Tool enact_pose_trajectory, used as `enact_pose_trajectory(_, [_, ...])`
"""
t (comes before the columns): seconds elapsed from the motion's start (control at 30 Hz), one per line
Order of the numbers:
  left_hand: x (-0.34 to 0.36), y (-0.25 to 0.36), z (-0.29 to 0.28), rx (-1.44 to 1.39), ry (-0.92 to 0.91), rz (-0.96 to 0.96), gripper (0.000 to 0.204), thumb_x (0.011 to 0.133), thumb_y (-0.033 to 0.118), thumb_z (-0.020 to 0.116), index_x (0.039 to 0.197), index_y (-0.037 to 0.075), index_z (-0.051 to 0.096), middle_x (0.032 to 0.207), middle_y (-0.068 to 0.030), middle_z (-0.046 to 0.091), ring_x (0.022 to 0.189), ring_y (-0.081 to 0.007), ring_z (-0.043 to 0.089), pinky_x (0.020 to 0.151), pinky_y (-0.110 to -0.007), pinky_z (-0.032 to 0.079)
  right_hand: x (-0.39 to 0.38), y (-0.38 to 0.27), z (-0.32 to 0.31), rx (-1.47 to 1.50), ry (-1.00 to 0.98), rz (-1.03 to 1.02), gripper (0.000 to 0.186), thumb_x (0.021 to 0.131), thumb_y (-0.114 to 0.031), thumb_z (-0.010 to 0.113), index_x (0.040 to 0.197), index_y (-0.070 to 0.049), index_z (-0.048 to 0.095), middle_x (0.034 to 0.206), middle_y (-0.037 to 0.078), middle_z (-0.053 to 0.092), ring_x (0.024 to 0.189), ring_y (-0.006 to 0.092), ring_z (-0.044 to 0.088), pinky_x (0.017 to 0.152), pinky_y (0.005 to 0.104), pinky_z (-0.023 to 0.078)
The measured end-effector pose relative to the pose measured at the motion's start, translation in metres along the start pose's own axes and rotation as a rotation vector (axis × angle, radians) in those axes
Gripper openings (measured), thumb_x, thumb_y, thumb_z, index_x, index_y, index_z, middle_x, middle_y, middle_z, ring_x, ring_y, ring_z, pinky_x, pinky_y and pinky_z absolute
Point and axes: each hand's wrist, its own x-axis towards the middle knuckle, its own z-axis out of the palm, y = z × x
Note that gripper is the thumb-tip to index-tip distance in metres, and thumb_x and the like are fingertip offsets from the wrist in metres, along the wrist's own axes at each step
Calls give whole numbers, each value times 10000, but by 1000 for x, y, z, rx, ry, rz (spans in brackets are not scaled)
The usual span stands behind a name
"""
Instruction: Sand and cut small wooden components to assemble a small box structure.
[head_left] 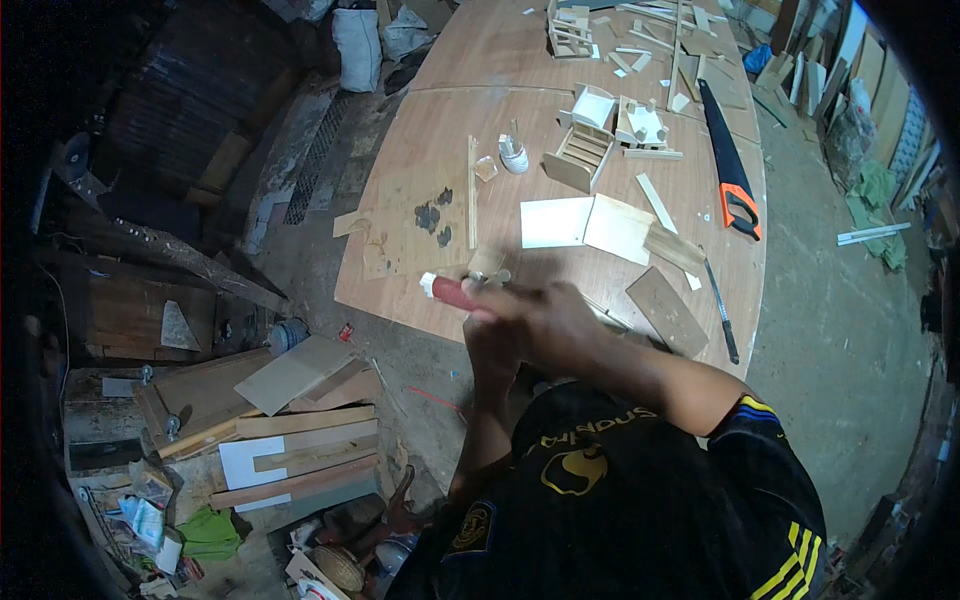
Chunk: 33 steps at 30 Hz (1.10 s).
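In the head view, a red tube with a white tip (450, 291) angles up to the left above the table's near edge. My left hand (490, 345) is closed around its lower end, partly hidden by my right hand (545, 320), which is closed over the same end and blurred, so its fingertips are unclear. Behind the hands are small wooden pieces (488, 260) and a plywood board with dark stains (395, 235). A brown board (662, 305) lies right of my right hand, near a long slim tool with a black handle (722, 310).
The table (470, 50) carries small wooden assemblies (578, 155), a white container (513, 152), pale panels (550, 222) and a handsaw (730, 160). Offcuts and boards (300, 430) lie on the floor at the left. More boards (880, 110) lean at the far right.
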Motion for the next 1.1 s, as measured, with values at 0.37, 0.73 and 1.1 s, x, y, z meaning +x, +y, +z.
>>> enact_pose_trajectory(0.37, [-10,-21,10,-315,-48,-226,292,981,230,482,908,2,649,801,-93,660,775,-154,647,654,-366,492,1,17,7,66,10,129,387,868,-234,652,1231,-152,545,893,130,656,767,354,662,642,431,536])
enact_pose_trajectory(0.73, [5,-3,-2,-237,-248,-627,354,991,330,523,959,-7,630,830,-77,641,761,-133,624,664,-304,492,13,29,-6,149,76,100,394,811,-143,681,1186,-102,568,960,128,671,782,344,665,654,420,540])
enact_pose_trajectory(1.1, [12,-3,-12,-211,-126,-371,271,972,234,545,895,-8,638,777,-129,639,716,-258,640,649,-364,488,1,22,-17,122,183,43,306,869,-164,650,1160,-94,587,911,137,682,772,346,674,636,415,544])
